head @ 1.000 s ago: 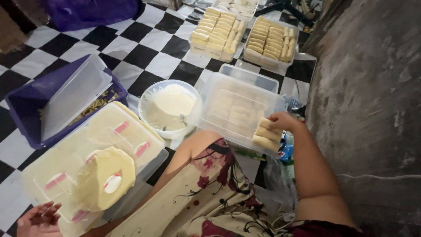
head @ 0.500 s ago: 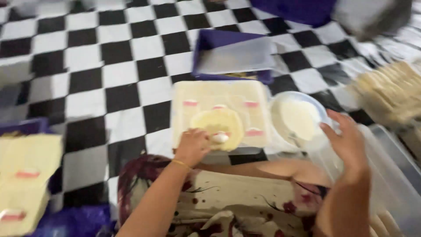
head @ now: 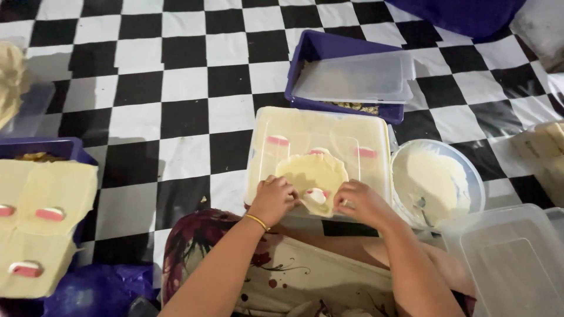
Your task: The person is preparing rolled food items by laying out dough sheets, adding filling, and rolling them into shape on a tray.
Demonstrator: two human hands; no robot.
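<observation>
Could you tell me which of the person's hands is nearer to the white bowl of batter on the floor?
Right. The right hand rests on the round wrapper, just left of the white bowl. The left hand grips the wrapper's far side, further from the bowl.

Clear tub (cut off, lower right)
</observation>
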